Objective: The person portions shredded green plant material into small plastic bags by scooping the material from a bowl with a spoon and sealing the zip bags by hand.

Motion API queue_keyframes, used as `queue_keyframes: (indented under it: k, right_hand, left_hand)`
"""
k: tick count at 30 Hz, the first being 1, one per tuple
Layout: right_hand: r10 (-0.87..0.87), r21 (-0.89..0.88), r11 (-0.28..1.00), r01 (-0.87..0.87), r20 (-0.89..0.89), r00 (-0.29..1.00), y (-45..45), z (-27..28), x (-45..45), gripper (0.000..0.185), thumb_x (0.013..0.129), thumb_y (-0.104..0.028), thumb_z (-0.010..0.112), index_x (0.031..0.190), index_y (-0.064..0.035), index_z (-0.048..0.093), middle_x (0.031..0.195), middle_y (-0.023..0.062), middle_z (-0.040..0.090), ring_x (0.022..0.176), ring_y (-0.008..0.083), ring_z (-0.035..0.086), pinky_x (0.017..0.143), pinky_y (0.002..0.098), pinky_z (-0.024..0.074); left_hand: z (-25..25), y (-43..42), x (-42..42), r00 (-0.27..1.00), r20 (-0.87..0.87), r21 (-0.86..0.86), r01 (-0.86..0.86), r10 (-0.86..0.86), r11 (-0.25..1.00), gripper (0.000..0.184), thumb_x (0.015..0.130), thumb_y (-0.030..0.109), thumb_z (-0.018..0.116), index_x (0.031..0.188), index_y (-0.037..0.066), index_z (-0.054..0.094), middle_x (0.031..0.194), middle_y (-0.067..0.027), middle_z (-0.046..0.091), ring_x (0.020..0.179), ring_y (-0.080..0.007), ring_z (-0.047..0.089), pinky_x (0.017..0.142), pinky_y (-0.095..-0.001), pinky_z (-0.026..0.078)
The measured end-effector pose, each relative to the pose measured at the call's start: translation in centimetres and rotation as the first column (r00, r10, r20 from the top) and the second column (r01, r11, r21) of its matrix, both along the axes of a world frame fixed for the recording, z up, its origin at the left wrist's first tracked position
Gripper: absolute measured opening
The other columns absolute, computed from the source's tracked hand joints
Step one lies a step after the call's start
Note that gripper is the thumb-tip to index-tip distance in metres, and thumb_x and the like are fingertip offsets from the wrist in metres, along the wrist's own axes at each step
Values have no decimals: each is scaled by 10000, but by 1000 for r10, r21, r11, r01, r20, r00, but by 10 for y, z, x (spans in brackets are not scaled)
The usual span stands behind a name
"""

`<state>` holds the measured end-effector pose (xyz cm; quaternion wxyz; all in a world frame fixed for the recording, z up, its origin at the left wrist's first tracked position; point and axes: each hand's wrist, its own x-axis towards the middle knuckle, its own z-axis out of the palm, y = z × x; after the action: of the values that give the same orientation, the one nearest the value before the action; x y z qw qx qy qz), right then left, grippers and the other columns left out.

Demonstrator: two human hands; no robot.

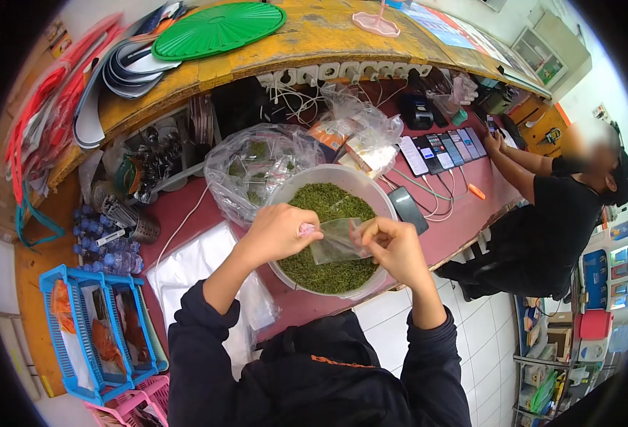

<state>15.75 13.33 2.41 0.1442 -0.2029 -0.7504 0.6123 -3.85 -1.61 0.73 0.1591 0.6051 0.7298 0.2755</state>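
Observation:
A small clear plastic bag (335,243) is stretched between my two hands, above a round whitish tub (283,186) of chopped green herb-like material (328,279). My left hand (278,231) is closed at the bag's left side; a bit of pinkish, crinkled material (306,229) shows in its curled fingers. At the bag's right edge, my right hand (394,245) pinches the film between thumb and fingers. Beyond the tub's left side, a large clear plastic bag (229,167) holds small packets with green contents (257,178).
White plastic sheets or bags (211,274) lie left of the tub. A dark phone (407,210) sits by its right rim, with several phones (445,153) and cables farther right. Blue baskets (97,334) stand at left. Another person (556,206) stands at right, holding a phone (491,124).

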Motion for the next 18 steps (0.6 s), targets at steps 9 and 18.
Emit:
queue_keyframes:
  k: [9, 18]
  right_hand:
    - [29, 594, 804, -36, 21, 999, -17, 15, -10, 242, 750, -4, 742, 983, 0, 677, 981, 111, 574, 841, 270, 622, 731, 371, 497]
    - [-38, 682, 666, -303, 437, 899, -16, -74, -26, 79, 788, -154, 697, 843, -98, 694, 850, 86, 622, 853, 294, 629, 753, 390, 490]
  left_hand:
    - [-5, 11, 36, 998, -42, 366, -27, 46, 930, 378, 706, 340, 803, 1008, 136, 703, 874, -50, 695, 730, -258, 677, 620, -363, 525]
    - [-14, -19, -8, 960, 70, 468, -272, 271, 841, 453, 627, 192, 871, 1026, 81, 688, 735, -38, 614, 600, -135, 567, 566, -264, 457]
